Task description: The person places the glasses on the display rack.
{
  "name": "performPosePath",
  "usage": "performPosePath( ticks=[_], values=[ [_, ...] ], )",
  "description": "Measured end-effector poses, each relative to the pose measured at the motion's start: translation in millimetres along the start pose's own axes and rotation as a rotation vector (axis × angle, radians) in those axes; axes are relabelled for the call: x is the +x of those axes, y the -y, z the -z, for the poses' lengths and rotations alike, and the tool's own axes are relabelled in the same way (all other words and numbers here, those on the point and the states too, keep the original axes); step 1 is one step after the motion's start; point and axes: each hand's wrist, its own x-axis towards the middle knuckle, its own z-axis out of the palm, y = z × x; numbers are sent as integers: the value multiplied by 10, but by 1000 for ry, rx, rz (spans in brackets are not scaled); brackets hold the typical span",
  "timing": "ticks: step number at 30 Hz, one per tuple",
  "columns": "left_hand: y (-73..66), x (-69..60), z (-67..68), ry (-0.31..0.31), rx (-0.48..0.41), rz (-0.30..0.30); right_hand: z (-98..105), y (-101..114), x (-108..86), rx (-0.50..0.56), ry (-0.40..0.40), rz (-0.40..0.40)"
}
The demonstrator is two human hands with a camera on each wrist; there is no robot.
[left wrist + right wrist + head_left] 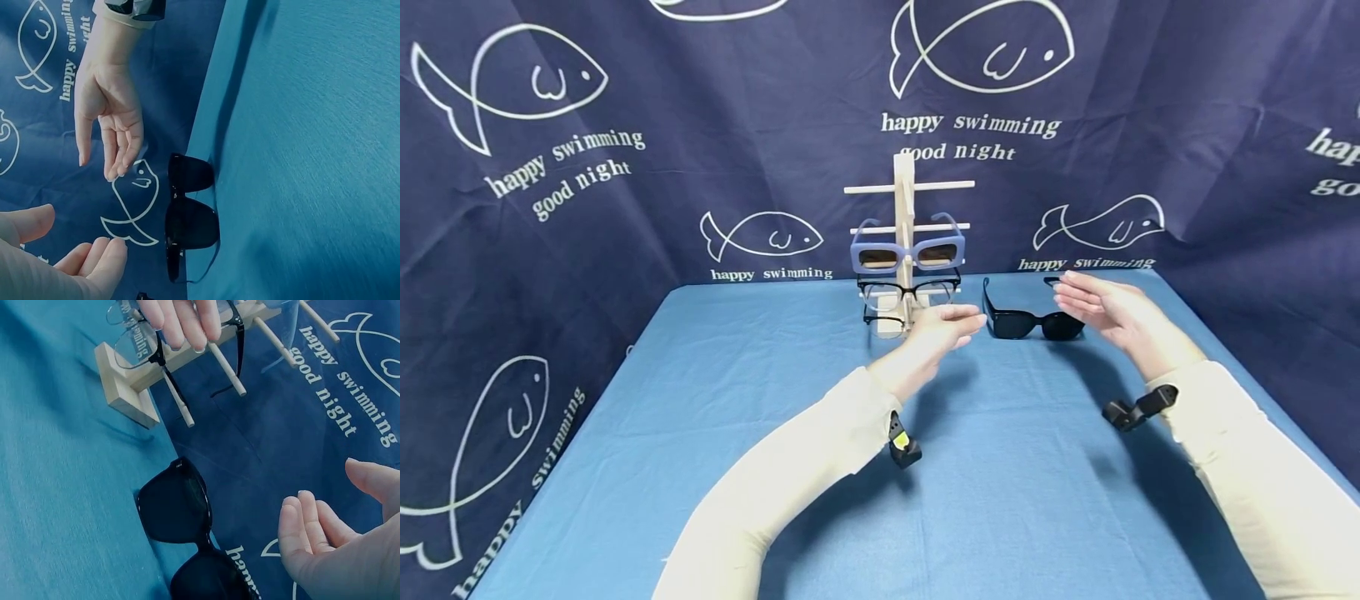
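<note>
Black sunglasses [1017,323] lie on the blue cloth between my two hands, their lenses toward me and temples pointing back. My left hand [934,335] hovers to their left, in front of the lower part of a wooden glasses stand [904,171], with fingers extended and nothing held. On the right, my right hand [1108,315] is raised above the sunglasses' right end and hides part of it; its fingers are loosely extended and hold nothing. In the right wrist view the sunglasses [175,503] are apart from the right hand [337,537].
The stand carries purple-blue sunglasses [877,257], black-framed clear glasses [883,293] below them, and another pair [883,325] lowest, partly behind my left hand. Its top rod [943,185] bears no glasses. A dark fish-print curtain [790,108] hangs behind the table [737,358].
</note>
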Motion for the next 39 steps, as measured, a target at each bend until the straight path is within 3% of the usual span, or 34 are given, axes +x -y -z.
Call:
performPosePath(
  ticks=[7,16,20,27,34,39],
  values=[
    [22,32,-104,-55,15,-29,95,25,-20,20,-32,64],
    [43,96,-236,-112,49,-54,219,69,-46,12,-72,80],
    [58,130,-310,-123,67,-33,292,64,-56,-24,-139,95],
    [116,204,-441,-105,-12,19,369,12,0,-14,-310,114],
    [177,302,-537,-202,80,67,419,-22,53,-31,-375,107],
    [212,413,-576,-259,75,83,457,-27,92,-83,-388,25]
  ],
)
